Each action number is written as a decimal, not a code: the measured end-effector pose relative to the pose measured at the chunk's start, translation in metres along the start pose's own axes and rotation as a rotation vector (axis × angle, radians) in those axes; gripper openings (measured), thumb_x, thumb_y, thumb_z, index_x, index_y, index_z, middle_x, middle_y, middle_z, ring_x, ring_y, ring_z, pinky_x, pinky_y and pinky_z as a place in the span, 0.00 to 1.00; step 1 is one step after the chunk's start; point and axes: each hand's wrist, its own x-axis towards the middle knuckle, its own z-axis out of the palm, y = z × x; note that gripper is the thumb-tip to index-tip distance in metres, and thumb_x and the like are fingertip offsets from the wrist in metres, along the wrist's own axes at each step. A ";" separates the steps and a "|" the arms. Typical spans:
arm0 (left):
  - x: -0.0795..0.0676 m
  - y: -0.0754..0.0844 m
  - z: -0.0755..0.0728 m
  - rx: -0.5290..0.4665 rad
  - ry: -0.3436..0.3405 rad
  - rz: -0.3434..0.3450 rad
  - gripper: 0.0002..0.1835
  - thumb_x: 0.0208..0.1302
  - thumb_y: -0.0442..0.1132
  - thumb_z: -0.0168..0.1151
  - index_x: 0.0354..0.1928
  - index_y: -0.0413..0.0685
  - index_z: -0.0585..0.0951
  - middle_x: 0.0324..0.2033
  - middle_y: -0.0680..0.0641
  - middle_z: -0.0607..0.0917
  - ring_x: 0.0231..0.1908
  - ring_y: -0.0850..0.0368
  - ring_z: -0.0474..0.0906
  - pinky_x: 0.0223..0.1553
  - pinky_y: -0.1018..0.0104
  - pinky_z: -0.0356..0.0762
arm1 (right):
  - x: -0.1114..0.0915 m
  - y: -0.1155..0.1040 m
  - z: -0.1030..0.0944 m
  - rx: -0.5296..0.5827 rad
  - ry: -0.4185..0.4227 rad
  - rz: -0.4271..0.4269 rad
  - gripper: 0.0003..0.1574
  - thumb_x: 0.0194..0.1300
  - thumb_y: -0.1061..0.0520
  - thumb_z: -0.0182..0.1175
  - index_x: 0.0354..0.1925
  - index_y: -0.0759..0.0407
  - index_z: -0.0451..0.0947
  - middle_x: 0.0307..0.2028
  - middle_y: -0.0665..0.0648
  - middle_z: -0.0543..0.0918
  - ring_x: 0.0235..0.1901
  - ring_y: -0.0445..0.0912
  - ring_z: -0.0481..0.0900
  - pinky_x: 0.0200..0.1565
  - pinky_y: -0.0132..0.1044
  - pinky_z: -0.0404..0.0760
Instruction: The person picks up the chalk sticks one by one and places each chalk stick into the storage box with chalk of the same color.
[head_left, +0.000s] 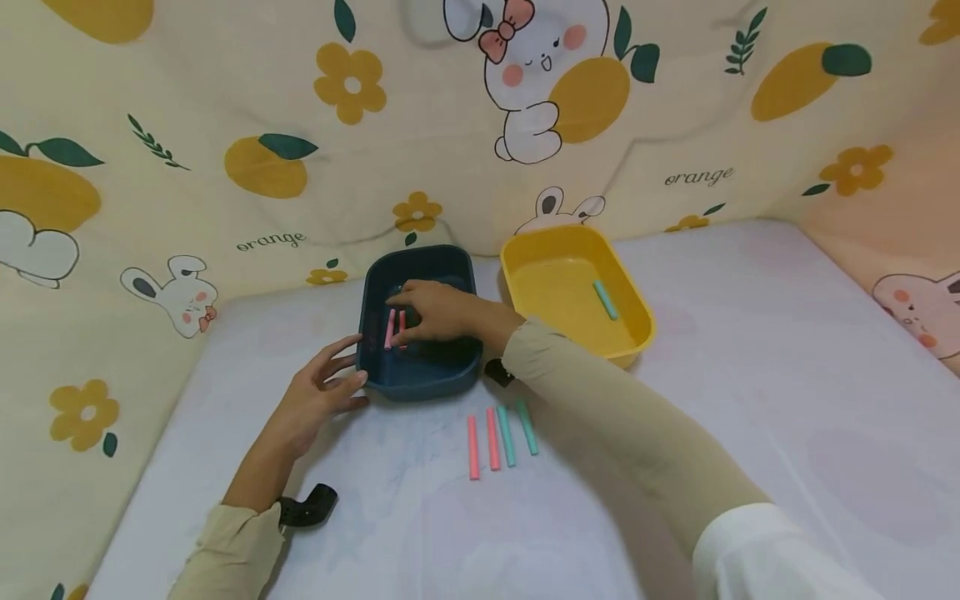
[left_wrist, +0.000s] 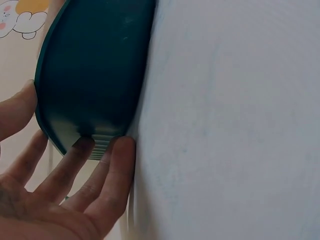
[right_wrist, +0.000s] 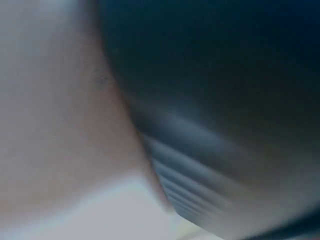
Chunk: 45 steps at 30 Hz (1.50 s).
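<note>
Over the blue tray (head_left: 420, 387), the right hand (head_left: 435, 310) is dipping its thumb and fingers beside two pink sticks. One stick (head_left: 389, 329) is lying just left of the other (head_left: 402, 320), which the thumb is partly covering. The right grip is standing partly open, thumb and forefinger apart at their tips; whether it is having hold of a stick, the views are not clearly showing.

At the tray's left side, the left hand (head_left: 311, 404) is touching the wall with spread, nearly straight fingers, its thumb resting at the rim. Its grip is staying loose around nothing, only pressing the tray from outside.

On the pale surface (head_left: 750, 417), four more sticks are lying side by side in front of the trays: from left to right, a pink (head_left: 473, 447), a second pink (head_left: 492, 439), a green (head_left: 506, 436) and a second green (head_left: 527, 426).

Just right of the blue tray, a yellow tray (head_left: 540, 292) is holding one green stick (head_left: 605, 300) near its right wall. Behind both, a cloth (head_left: 450, 83) is showing oranges, flowers and rabbits.
</note>
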 end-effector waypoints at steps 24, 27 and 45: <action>-0.004 0.003 -0.002 0.026 0.016 -0.024 0.36 0.69 0.48 0.62 0.76 0.61 0.60 0.72 0.38 0.63 0.66 0.37 0.70 0.61 0.48 0.78 | -0.121 -0.021 -0.008 0.147 0.154 -0.037 0.46 0.61 0.33 0.66 0.72 0.42 0.66 0.63 0.46 0.71 0.56 0.43 0.77 0.57 0.38 0.80; 0.000 0.003 -0.001 0.016 0.000 -0.031 0.37 0.70 0.47 0.62 0.76 0.60 0.59 0.73 0.37 0.63 0.67 0.36 0.69 0.61 0.47 0.77 | -0.136 -0.019 -0.005 0.137 0.136 -0.029 0.46 0.61 0.34 0.66 0.72 0.43 0.66 0.63 0.46 0.72 0.57 0.42 0.75 0.59 0.38 0.80; 0.002 0.000 -0.005 0.005 -0.028 -0.017 0.38 0.69 0.44 0.63 0.77 0.60 0.59 0.72 0.38 0.64 0.64 0.42 0.72 0.59 0.51 0.79 | -0.185 -0.022 0.018 0.035 0.101 0.066 0.49 0.52 0.32 0.72 0.68 0.48 0.72 0.58 0.47 0.77 0.54 0.42 0.77 0.55 0.38 0.82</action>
